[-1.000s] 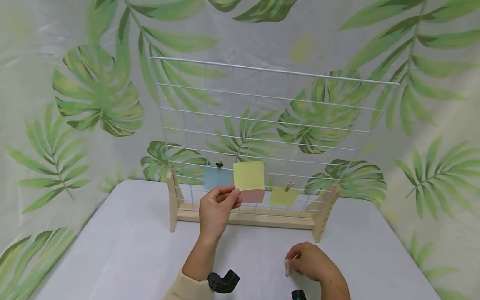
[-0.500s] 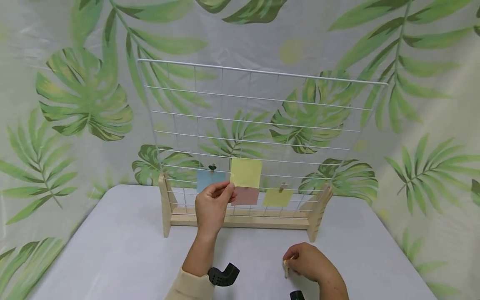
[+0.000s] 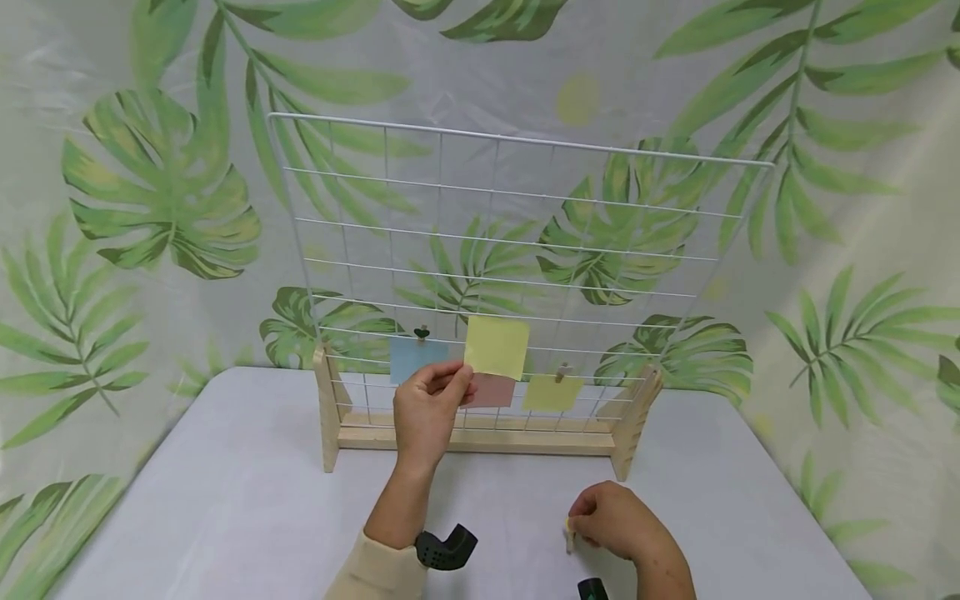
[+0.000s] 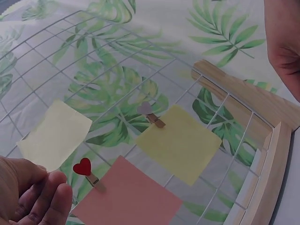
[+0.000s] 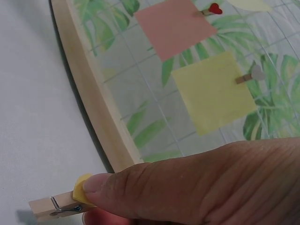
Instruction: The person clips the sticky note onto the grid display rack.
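My left hand (image 3: 429,410) pinches the lower left corner of a yellow sticky note (image 3: 497,347) in front of the white wire grid (image 3: 480,185). In the right wrist view, a small wooden clothespin (image 5: 56,204) with a yellow ornament is pinched between the thumb and finger of my right hand (image 3: 617,521), low over the table. A pink note (image 4: 127,197) with a red-heart clothespin (image 4: 83,168) hangs on the grid, partly behind the held note in the head view. Beside it hangs another yellow note (image 4: 180,144) under a clothespin with a pale heart (image 4: 144,108).
A blue note (image 3: 411,358) hangs at the left under a clothespin with a dark heart (image 3: 422,333). The grid stands in a wooden base (image 3: 480,442) on the white table (image 3: 225,508). Behind it is a leaf-printed cloth (image 3: 480,67).
The head view has shifted slightly, so the grid appears farther left. The held yellow note stays before the grid, now tilted a little. The right hand keeps its clothespin almost in place.
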